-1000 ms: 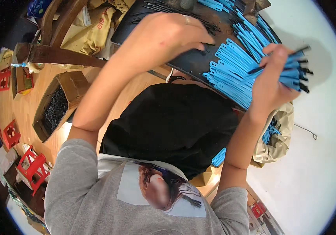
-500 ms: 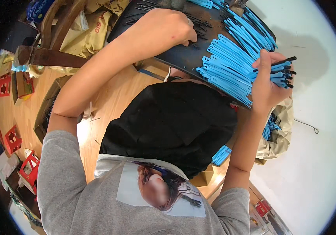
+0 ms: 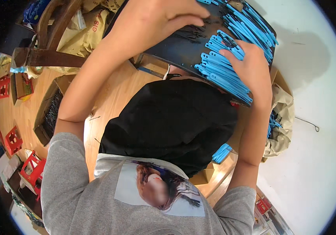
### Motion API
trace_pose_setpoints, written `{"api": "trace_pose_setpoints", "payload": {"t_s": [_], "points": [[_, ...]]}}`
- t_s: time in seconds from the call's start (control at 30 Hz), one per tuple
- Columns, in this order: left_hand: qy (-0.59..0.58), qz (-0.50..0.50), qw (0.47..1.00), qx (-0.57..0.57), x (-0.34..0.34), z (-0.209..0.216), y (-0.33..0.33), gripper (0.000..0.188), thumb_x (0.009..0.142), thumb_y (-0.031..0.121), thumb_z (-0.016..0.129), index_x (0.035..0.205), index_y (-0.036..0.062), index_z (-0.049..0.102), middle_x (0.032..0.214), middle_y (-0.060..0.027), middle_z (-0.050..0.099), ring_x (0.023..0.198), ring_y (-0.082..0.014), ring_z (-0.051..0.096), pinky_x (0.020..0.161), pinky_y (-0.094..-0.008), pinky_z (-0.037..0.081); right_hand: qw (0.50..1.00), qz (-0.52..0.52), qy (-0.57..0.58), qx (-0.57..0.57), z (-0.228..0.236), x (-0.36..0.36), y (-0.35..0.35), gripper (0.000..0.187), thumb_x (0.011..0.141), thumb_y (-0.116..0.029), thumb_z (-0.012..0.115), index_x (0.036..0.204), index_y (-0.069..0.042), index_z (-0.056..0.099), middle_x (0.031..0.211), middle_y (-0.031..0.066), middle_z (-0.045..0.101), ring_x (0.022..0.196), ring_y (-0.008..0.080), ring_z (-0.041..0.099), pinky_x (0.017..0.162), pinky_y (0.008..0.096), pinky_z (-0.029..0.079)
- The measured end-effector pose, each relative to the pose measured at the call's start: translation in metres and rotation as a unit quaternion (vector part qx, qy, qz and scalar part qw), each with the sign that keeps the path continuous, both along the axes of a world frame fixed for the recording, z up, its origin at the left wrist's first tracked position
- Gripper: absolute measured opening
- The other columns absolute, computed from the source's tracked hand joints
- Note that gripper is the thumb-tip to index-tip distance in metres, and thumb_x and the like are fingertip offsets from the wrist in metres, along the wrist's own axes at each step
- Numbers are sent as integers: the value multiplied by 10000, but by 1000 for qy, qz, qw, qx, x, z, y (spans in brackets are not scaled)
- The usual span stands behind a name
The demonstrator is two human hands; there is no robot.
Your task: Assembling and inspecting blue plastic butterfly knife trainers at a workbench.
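My left hand (image 3: 158, 19) is over the dark tabletop (image 3: 164, 53), its thumb and forefinger brought close together; anything between them is too small to make out. Below its fingertips lie thin black sticks (image 3: 189, 35). At the right part of the table my right hand (image 3: 250, 64) is closed around several flat blue plastic strips (image 3: 232, 47) with black pieces at their holed ends. Beneath and beside that hand, more blue strips (image 3: 219, 72) lie in a row, holed ends towards the left. Another pile of blue strips mixed with black ones (image 3: 250, 29) is farther back.
A paper-lined box (image 3: 281, 129) with blue strips stands by the white wall at the right. More blue strips (image 3: 221, 152) are lower down, near my black-covered lap (image 3: 168, 121). On the left are a wooden chair (image 3: 50, 58), a carton of dark pieces (image 3: 52, 111) and red crates (image 3: 13, 140).
My right hand has swung left and inward over the row, turning the bundle's black-tipped ends from right to left. My left hand has lifted off the black sticks and shifted slightly.
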State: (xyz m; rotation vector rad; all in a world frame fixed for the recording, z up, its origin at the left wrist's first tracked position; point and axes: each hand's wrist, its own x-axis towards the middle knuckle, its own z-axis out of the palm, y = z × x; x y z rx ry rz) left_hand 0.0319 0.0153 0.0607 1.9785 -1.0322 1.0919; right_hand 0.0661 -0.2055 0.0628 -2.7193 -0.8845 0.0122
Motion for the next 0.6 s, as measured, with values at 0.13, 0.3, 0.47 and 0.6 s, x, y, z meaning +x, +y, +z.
{"api": "trace_pose_setpoints", "payload": {"t_s": [0.13,0.3,0.47,0.6], "points": [[91,39,991,-89,-11,4,-17,100,703,33,624,764,-42,598,696,-123,597,552,-181,572,486,-235,435,998,26,-13,-51,2,6,1,342,695,-285,633,896,-11,590,776,177,582,748,325,548,673,364,434],[200,84,955,-203,-11,0,-28,98,711,24,622,780,-42,599,705,-117,598,552,-147,566,486,-220,429,997,50,-25,-55,9,8,3,349,699,-270,640,870,28,583,804,188,577,792,311,546,708,333,422],[69,-40,962,-263,5,-18,-29,103,722,10,619,799,-54,595,710,-118,598,561,-101,539,486,-201,419,1000,9,-14,-4,10,10,2,315,693,-223,650,866,31,582,799,174,578,759,296,553,696,314,426],[306,100,901,-290,-5,-16,-32,114,724,15,619,808,-56,592,719,-120,601,560,-98,539,484,-206,422,978,112,-158,74,4,9,-2,254,683,-131,654,871,25,584,757,149,581,703,256,567,665,272,433]]}}
